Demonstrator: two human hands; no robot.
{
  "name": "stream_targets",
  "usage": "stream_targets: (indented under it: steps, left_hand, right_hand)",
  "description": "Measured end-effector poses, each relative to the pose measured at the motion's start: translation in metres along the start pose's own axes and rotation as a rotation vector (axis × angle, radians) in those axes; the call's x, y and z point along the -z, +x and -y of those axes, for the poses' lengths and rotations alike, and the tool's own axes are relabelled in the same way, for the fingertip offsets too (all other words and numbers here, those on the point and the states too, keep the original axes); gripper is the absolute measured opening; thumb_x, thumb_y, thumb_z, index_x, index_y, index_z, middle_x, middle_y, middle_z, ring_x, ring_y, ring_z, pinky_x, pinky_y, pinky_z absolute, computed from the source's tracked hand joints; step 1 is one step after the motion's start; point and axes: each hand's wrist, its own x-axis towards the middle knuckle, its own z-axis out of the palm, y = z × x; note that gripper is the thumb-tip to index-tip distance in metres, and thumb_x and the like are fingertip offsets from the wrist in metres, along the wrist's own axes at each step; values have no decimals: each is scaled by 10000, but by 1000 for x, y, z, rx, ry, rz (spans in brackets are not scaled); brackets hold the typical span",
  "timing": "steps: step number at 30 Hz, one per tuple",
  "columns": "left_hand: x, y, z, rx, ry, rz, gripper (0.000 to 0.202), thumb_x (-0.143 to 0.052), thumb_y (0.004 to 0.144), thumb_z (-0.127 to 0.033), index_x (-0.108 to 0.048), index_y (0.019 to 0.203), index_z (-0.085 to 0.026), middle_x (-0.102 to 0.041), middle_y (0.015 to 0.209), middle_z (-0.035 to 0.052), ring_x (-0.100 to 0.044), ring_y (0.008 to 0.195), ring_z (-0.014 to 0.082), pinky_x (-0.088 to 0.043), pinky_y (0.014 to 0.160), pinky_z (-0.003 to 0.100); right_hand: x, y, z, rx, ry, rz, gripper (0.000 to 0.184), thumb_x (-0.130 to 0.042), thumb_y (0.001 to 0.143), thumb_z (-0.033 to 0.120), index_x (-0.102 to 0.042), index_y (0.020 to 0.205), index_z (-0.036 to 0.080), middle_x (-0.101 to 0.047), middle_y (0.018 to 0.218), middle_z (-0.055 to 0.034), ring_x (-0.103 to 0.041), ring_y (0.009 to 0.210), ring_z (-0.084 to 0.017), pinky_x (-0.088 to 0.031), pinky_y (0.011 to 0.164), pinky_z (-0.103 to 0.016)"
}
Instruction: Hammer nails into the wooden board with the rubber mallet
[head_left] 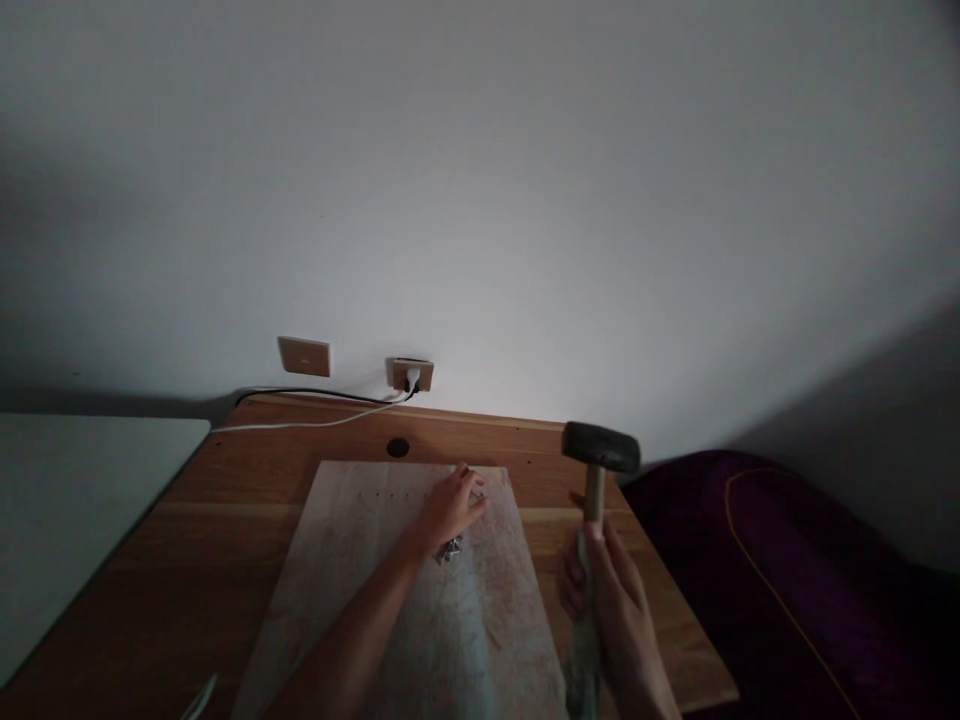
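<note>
My right hand (611, 600) is wrapped round the handle of a hammer (600, 447), which is raised, with its dark, blunt head uppermost. It is off the right edge of a pale, worn wooden board (300, 600). My left hand (450, 505) reaches over the upper right part of this board. Its thumb and fingers are pinched on a small, thin, shiny piece that looks like a nail (478, 493); its lower end is hard to see. Beside my left wrist lies a small heap of shiny metal nails (450, 549). A row of small dots (391, 494) runs along the board's far end.
The board lies on a wooden table (187, 560) pushed against a white wall. Cables (322, 424) trail from a wall socket (411, 374) past a dark round cable hole (397, 447). A purple padded item (750, 560) stands at the right, a pale panel (90, 500) at the left.
</note>
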Motion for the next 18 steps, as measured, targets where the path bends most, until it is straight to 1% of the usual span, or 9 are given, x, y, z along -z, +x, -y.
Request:
stream_targets:
  steps: [1,2,4,6,8,11,13,15,18]
  left_hand:
    - [0,0,0,-1,6,0,158,-667,920,-255,-641,1070,-212,-647,1148,69,-677,1017,217,-521,922,319]
    - [0,0,0,-2,12,-1,160,-662,922,-254,-639,1075,-214,-647,1154,69,-675,1023,218,-520,926,322]
    - [1,1,-1,4,15,2,164,-649,927,-256,-636,1085,-215,-648,1162,67,-676,1012,211,-520,925,321]
    - [2,1,-3,24,9,12,169,-640,928,-264,-638,1090,-212,-647,1170,66,-681,985,201,-517,923,317]
    - [5,1,-6,52,0,34,170,-636,927,-279,-646,1081,-207,-646,1177,69,-688,960,198,-516,917,317]
    - [8,1,-9,86,-6,59,215,-652,911,-297,-644,1110,-214,-635,1226,75,-692,1004,215,-514,935,326]
    - [9,0,-10,96,-5,57,355,-696,879,-314,-610,1212,-222,-608,1312,93,-671,1122,248,-505,982,344]
    - [8,0,-9,87,-12,64,572,-754,832,-345,-531,1346,-230,-558,1408,117,-623,1237,285,-487,1042,380]
    - [6,0,-5,70,-43,95,855,-825,756,-422,-403,1476,-239,-488,1488,148,-578,1303,336,-472,1083,454]
  right_hand:
    - [-1,2,11,14,7,74,662,-661,869,698,-546,1332,239,-473,602,104,-373,377,-72,-326,358,-192]
    - [-2,5,18,16,2,143,649,-600,902,710,-540,1349,242,-468,588,104,-352,360,-74,-312,343,-194]
    - [-3,9,14,24,-49,185,642,-575,898,739,-572,1294,234,-401,552,122,-277,354,-61,-254,327,-175]
    - [-4,13,-5,24,-165,108,661,-652,815,774,-612,1162,214,-352,556,130,-257,390,-49,-223,339,-153]
    - [-3,16,-29,-34,-279,75,716,-675,751,817,-608,1107,200,-347,567,128,-277,409,-50,-227,347,-152]
    - [7,17,-51,-36,-368,65,693,-599,816,815,-577,1155,211,-377,560,121,-314,407,-67,-256,355,-170]
    - [15,19,-54,21,-435,61,634,-560,868,784,-573,1145,214,-426,559,106,-370,412,-84,-301,374,-187]
    - [22,23,-53,55,-539,95,593,-531,886,780,-588,1043,212,-457,550,89,-408,414,-96,-321,389,-203]
    - [25,28,-56,78,-719,167,614,-458,892,813,-599,903,215,-501,548,52,-464,445,-119,-330,413,-221]
